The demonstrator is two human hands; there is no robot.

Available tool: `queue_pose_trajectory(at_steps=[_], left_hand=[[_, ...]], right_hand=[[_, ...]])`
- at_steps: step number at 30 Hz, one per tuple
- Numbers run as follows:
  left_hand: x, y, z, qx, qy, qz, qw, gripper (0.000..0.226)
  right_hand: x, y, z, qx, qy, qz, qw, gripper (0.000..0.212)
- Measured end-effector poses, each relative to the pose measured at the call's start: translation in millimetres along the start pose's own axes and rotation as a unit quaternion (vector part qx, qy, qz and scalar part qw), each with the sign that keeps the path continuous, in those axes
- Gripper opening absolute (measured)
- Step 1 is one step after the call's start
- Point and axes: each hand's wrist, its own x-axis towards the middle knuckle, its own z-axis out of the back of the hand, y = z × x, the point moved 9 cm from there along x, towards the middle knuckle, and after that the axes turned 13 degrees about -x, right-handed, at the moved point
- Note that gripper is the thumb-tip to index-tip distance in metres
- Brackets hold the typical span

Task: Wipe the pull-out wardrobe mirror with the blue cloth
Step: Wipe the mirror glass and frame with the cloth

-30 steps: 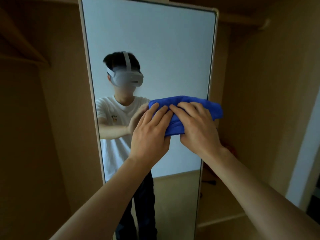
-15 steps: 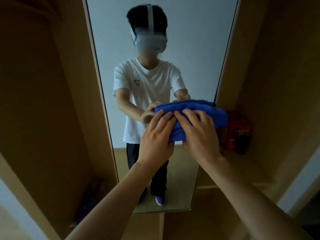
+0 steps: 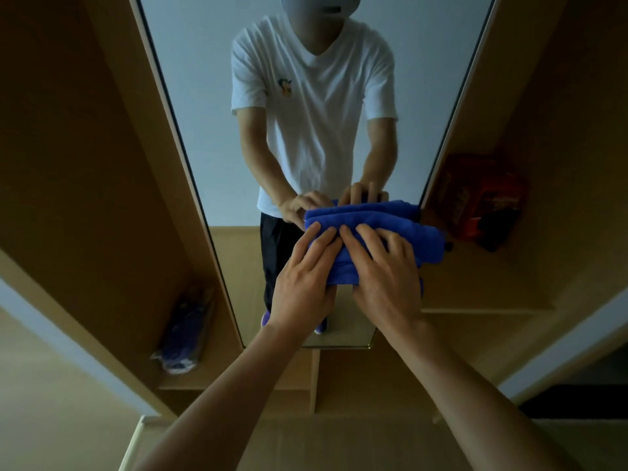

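The blue cloth [image 3: 380, 217] is folded into a thick pad and lies flat against the mirror [image 3: 431, 79], low on the glass and toward its right side. Its long axis runs left to right across the mirror, and its right end sticks out past the mirror's right edge, over the right shelf [image 3: 482, 287].

Both hands press on the cloth side by side. The fingers of the left hand [image 3: 306, 277] and the right hand [image 3: 384, 273] are straight and spread on top of the cloth, pointing up the glass, and are not curled round it.

Bare glass lies to the left of the cloth and above it. Below the hands only a short strip of glass shows before the mirror's bottom edge. The wardrobe panel [image 3: 85, 164] stands close along the left edge.

The top of the mirror is cut off by the picture's upper border. The hands hide the lower middle of the cloth, and both thumbs are out of sight. A red box [image 3: 482, 198] on the right shelf is blurred and its print unreadable. A dim bluish wrapped bundle [image 3: 187, 328] leans in the left compartment; what it is cannot be told.
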Motion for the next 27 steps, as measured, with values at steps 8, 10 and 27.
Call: queue_pose_trajectory(at_steps=[8, 10, 27], left_hand=[[-66, 38, -55, -0.001, 0.064, 0.061, 0.996, 0.064], [-79, 47, -68, 0.007, 0.075, 0.076, 0.994, 0.063], [-208, 128, -170, -0.010, 0.165, 0.219, 0.962, 0.058]], right_hand=[[-59, 20, -71, 0.015, 0.078, 0.031, 0.996, 0.067], [-71, 24, -87, 0.016, 0.075, 0.032, 0.997, 0.067], [-187, 73, -230, 0.040, 0.188, 0.028, 0.981, 0.061]])
